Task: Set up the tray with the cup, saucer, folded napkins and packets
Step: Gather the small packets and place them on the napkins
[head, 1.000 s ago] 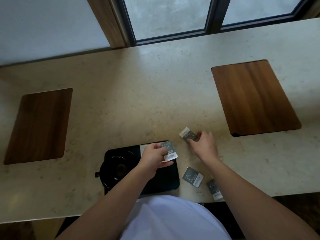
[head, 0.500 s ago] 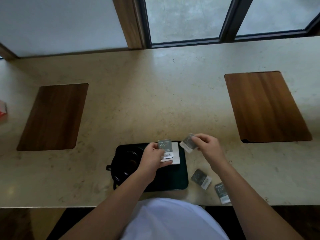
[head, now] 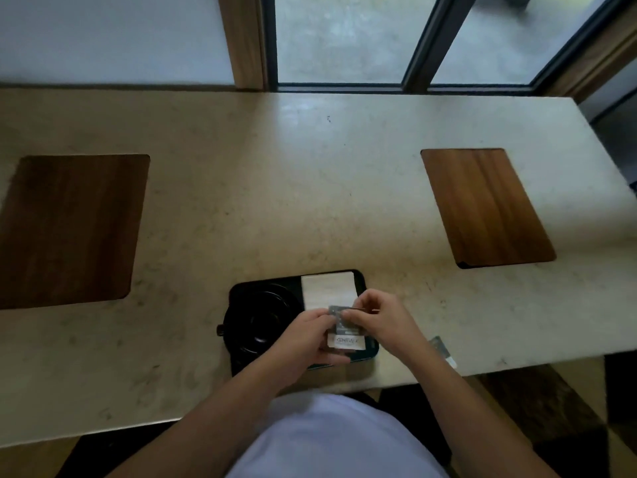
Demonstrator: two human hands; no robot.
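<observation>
Both hands meet over the right half of the black tray [head: 241, 291], at the near edge of the desk [head: 310, 184]. Left hand [head: 306, 339] is pinched on the packets [head: 344, 334], thumb on top, with the white printed end facing the person. Right hand [head: 375, 315] is closed thumb-to-finger on the far end of the same small stack; looks like a second packet being laid on the first, but the exact count is not clear. Napkin [head: 327, 291] lies flat on the tray's far right part, just beyond the packets. Dark cup [head: 262, 322] sits on its saucer [head: 238, 343] on the tray's left half, handle poking left. One spare packet [head: 443, 350] lies on the desk to the right of the tray, partly hidden by the right forearm; more may be under the arm, cannot tell. Two wooden mats [head: 482, 205] sit far left and far right, well apart from the work. Step in hand, as judged: squaring packets into a neat stack and setting them on the tray near the napkin. To do it well: line up edges with both thumbs, keep printed ends the same way, lower the stack flat on the near right part of the tray without dragging the napkin askew or bumping the cup. Then fetch the leftover packet. Risk: thin packets slide apart on release, so let go gently.
</observation>
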